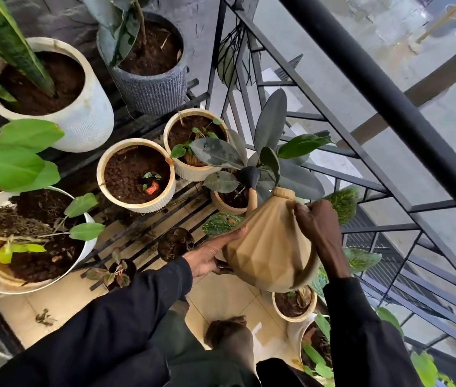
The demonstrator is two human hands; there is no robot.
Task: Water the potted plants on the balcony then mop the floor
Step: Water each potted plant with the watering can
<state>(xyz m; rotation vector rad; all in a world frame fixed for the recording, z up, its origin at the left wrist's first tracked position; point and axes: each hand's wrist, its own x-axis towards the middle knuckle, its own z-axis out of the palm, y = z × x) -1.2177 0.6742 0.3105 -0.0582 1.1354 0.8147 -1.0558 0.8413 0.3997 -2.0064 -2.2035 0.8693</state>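
Dark sleeves (137,317) reached in from 6 o'clock. Right hand (319,233) was curled round the handle (309,270) of the can (266,252), just off centre toward 5 o'clock. Left hand (213,256) pressed straight fingers against its side. Its rose (249,175) hung over a small pot (228,203) at the can's 11 o'clock.

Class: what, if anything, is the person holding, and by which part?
A watering can. The right hand has its grip round the top of the handle; the left hand props the can's side with straight fingers.
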